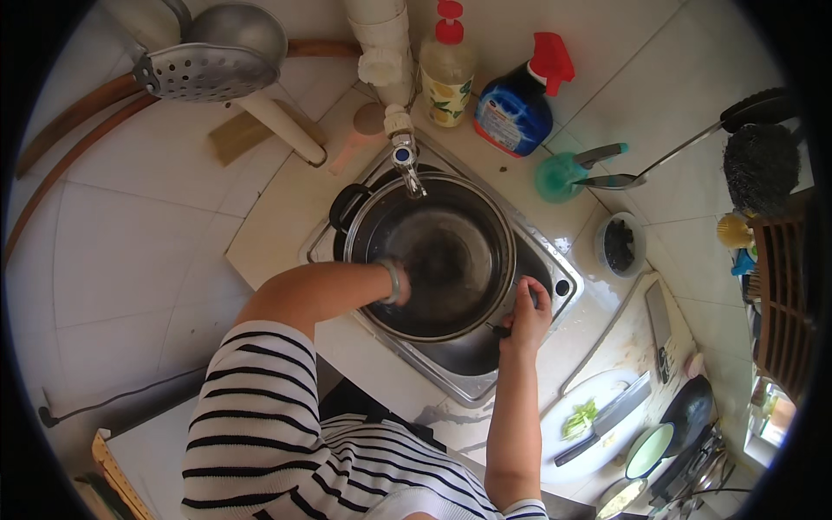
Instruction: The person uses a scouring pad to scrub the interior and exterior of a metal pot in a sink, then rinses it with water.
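A large dark metal pan (448,260) with black side handles rests over the stainless steel sink (478,390), under the tap (408,170). My left hand (402,283), with a bangle at the wrist, reaches over the near left rim into the pan; it is blurred, and whether it holds anything is hidden. At the pan's right rim, my right hand (528,315) has its fingers curled around the black side handle. The inside of the pan looks dark and wet.
Behind the sink stand a pump bottle (447,78) and a spray bottle (517,107). To the right are a bowl with dark contents (619,244) and a white cutting board (559,416) bearing a cleaver (621,406) and chopped greens (580,419). A skimmer (208,73) hangs upper left.
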Available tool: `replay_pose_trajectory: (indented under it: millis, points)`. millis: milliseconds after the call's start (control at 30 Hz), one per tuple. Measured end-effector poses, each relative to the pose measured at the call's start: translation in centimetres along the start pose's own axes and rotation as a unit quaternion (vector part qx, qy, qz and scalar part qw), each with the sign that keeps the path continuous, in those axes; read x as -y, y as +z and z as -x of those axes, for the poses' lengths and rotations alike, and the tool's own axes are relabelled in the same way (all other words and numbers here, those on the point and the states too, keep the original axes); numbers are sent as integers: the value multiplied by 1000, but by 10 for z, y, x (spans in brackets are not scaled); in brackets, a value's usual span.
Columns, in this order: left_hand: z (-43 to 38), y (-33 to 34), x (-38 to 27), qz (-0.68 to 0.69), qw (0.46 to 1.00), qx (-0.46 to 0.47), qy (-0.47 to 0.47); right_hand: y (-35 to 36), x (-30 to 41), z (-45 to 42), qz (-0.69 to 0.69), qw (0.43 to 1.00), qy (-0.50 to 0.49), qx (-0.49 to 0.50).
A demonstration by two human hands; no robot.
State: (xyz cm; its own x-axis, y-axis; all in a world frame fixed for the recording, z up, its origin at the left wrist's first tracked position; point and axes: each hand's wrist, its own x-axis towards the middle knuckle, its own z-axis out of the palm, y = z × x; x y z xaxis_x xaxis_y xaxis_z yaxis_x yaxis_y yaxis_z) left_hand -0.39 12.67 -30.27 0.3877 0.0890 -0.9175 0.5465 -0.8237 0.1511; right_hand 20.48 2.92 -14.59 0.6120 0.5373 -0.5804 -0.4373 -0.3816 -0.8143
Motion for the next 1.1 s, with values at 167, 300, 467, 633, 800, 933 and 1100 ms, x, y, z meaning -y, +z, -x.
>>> replay_pose_trajectory:
  millis: [167,300,467,633,800,933,1100]
  points:
    - [-1,-63,-67,430,888,-26,161,-4,-2,-3,9,1000,-4,-15]
    - [22,-81,-66,828,511,-58,222,1,-3,0,10,1000,-2,2]
    - [93,-63,-49,725,616,-191,243,0,6,8,-31,997,24,60]
    - [157,-20,-4,746,507,-408,143,-1,17,34,-27,996,-11,86]
    - [157,16,43,831,275,-484,19,-21,38,59,-43,995,-25,89]
    - [122,31,47,639,530,-541,-135,-18,55,84,3,994,-61,95]
    - [82,29,45,558,663,-474,-156,-16,62,100,18,993,-75,86]
